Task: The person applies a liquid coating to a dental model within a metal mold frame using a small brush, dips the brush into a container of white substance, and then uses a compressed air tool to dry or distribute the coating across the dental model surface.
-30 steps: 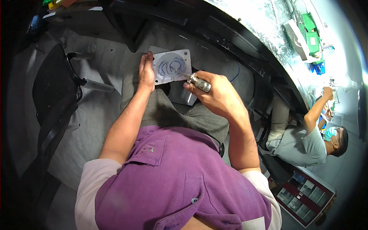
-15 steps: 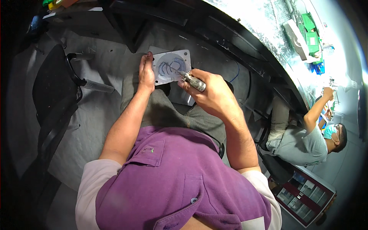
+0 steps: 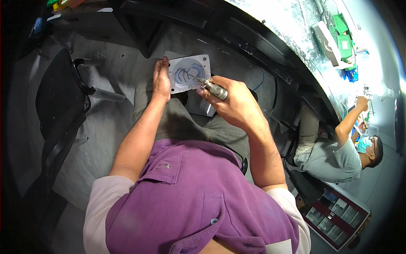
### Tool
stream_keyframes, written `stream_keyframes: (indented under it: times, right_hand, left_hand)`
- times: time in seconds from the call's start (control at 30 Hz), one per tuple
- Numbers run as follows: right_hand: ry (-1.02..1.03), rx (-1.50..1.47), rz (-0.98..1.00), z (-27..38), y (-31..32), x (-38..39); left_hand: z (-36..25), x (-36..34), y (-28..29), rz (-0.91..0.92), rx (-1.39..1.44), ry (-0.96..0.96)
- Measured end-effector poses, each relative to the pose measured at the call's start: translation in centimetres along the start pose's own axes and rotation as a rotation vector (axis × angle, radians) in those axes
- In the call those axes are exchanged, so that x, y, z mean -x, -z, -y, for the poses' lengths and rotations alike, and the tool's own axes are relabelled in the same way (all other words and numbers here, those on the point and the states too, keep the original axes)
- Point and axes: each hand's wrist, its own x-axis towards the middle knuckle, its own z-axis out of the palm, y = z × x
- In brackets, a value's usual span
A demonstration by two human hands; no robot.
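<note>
My left hand point(image 3: 161, 82) grips the left edge of a square pale metal plate point(image 3: 179, 60), which has corner holes and a round centre with blue curved markings. My right hand point(image 3: 234, 101) is closed around a cylindrical metal handpiece point(image 3: 215, 89), held at the plate's right side, with its thin shaft reaching over the round centre. Whether the tip touches the surface is unclear. A grey flat board point(image 3: 171, 54) lies beneath the plate over my lap.
A black chair point(image 3: 57, 95) stands at left. A dark-edged, dusty bench point(image 3: 292, 23) curves across the top and right, holding green bins point(image 3: 344, 44). A seated co-worker point(image 3: 330, 158) in a mask works there. A glass-fronted cabinet point(image 3: 332, 216) is at lower right.
My right hand and the handpiece have moved left and slightly up since a second ago, bringing the shaft over the plate's centre. My left hand and the plate have barely moved.
</note>
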Motion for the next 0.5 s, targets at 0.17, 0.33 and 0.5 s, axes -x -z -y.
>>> stream_keyframes:
  times: [0.17, 0.33, 0.5]
  right_hand:
    - [0.014, 0.010, 0.011, -0.4, -0.2, -0.1]
    - [-0.006, -0.035, -0.053, -0.1, -0.4, -0.2]
    - [0.030, 0.009, -0.031, -0.9, -1.3, -0.2]
  left_hand:
    - [0.0, 0.0, -0.4, 0.009, 0.031, -0.007]
    - [-0.5, 0.4, -0.6, -0.022, -0.029, -0.026]
    - [-0.3, 0.3, -0.2, 0.004, -0.019, -0.006]
